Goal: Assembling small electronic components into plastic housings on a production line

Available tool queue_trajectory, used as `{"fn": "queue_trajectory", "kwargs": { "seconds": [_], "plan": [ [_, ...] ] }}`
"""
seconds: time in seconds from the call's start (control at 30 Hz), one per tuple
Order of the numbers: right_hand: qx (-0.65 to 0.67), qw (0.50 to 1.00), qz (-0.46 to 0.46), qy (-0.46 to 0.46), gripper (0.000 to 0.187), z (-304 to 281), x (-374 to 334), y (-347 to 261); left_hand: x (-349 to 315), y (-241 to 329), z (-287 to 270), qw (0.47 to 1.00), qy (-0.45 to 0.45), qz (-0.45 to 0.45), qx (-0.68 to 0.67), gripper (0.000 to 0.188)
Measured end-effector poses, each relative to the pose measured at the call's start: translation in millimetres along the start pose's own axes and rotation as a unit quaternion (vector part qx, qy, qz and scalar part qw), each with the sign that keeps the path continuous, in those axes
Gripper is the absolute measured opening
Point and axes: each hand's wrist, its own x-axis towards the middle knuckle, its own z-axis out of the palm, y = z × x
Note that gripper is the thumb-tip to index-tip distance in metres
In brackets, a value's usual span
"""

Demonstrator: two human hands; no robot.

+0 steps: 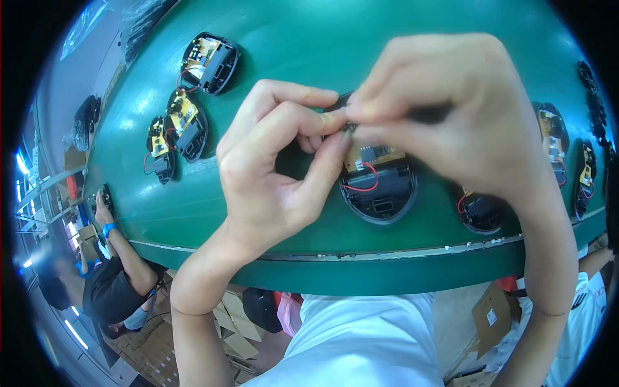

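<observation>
An opened black computer mouse base (379,193) lies on the green table in front of me. It carries a yellowish circuit board (380,155) with a small black chip and a red wire (367,184). My left hand (264,155) leans over its far end, thumb and forefinger pinched together. From the other side, the fingertips of my right hand (445,103) meet the left ones over the board. Something small and dark may sit between them, but the fingers hide it. The far part of the base is covered by my hands.
More opened mouse bases (210,63) with boards lie at the left, and others (483,209) lie at the right. A worker's arm with a blue wristband (109,229) rests at the table's left edge. Cardboard boxes (491,317) stand below the table's near edge (361,257).
</observation>
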Motion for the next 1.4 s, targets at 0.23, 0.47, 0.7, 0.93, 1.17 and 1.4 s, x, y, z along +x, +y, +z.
{"fn": "queue_trajectory", "kwargs": {
  "seconds": [0.23,0.47,0.7,0.93,1.17,1.4],
  "plan": [
    [0.067,0.989,0.127,0.020,0.017,1,0,-13,5,5,1,1.000,-0.001,-0.011,0.024,0.017],
    [-0.033,0.999,-0.002,-0.022,0.018,-3,6,-10,3,4,-2,1.000,0.006,-0.004,0.025,0.014],
    [0.005,0.994,0.040,-0.105,0.020,-13,12,-9,4,4,4,0.999,0.015,0.032,0.019,0.014],
    [-0.066,0.996,-0.020,-0.056,0.025,-15,-7,-6,5,4,12,0.999,0.028,0.037,0.010,0.015],
    [-0.123,0.992,0.026,-0.018,0.022,-8,-5,-13,8,6,9,0.997,0.044,0.057,0.025,0.025],
    [-0.216,0.974,-0.029,-0.055,0.025,-47,0,-26,7,13,5,0.997,0.024,0.070,0.008,0.028]
  ]
}}
